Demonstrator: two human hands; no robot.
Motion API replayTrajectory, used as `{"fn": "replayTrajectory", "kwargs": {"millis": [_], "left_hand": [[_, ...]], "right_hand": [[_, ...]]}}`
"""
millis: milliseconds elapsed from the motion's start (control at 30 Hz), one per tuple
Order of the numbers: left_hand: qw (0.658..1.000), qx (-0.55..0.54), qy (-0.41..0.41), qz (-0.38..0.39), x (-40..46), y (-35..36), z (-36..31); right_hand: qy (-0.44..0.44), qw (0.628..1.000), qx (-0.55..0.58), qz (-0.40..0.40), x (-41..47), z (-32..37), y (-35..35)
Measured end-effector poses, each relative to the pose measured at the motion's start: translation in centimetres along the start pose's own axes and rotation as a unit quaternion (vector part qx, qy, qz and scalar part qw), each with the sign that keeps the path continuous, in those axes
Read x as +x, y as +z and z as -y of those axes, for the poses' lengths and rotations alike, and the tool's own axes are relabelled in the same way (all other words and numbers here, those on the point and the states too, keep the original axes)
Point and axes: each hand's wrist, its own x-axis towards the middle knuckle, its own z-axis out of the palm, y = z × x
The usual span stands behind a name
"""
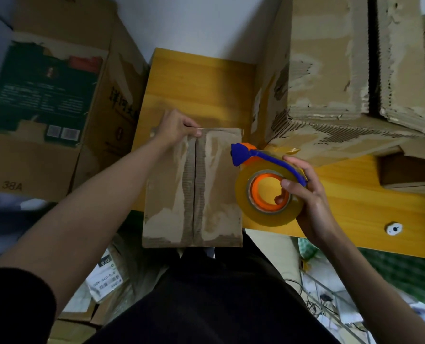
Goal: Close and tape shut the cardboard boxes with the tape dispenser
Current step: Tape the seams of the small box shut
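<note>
1. The small cardboard box (193, 187) lay flaps-closed on the yellow table (343, 207), at its near edge, seam facing up for taping.
2. The left hand (175, 127) pinched something at the far end of the seam, possibly a tape end; the view was too dim to tell.
3. The right hand (305, 192) gripped the single tape dispenser (263, 184), fingers curled around its roll, just right of the box.
4. Two larger boxes (330, 70) stood alongside.

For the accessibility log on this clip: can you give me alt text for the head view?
A person's left hand pinches the far end of a closed small cardboard box's centre seam on a yellow wooden table, while the right hand holds a blue and orange tape dispenser just right of it. Larger worn cardboard boxes stand around.
</note>
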Motion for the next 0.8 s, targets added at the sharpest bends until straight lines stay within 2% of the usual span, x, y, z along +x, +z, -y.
{"fn": "replayTrajectory", "kwargs": {"millis": [333, 667, 767, 800], "left_hand": [[0.998, -0.028, 0.040, 0.031, -1.5, 2.0, -0.4], [0.989, 0.062, 0.099, 0.089, -1.1, 3.7, -2.8], [0.993, 0.037, 0.109, 0.026, -3.1, 3.4, -4.1], [0.997, 0.003, 0.083, -0.008, -4.3, 3.2, -4.9]], "right_hand": [[-0.036, 0.999, 0.004, -0.007, -0.3, 0.1, -1.0], [-0.080, 0.997, -0.008, 0.004, -2.1, -0.1, -1.3], [-0.104, 0.994, -0.023, 0.010, -2.5, -0.3, -1.3], [-0.111, 0.993, -0.030, 0.011, -2.7, -0.3, -1.3]]}}
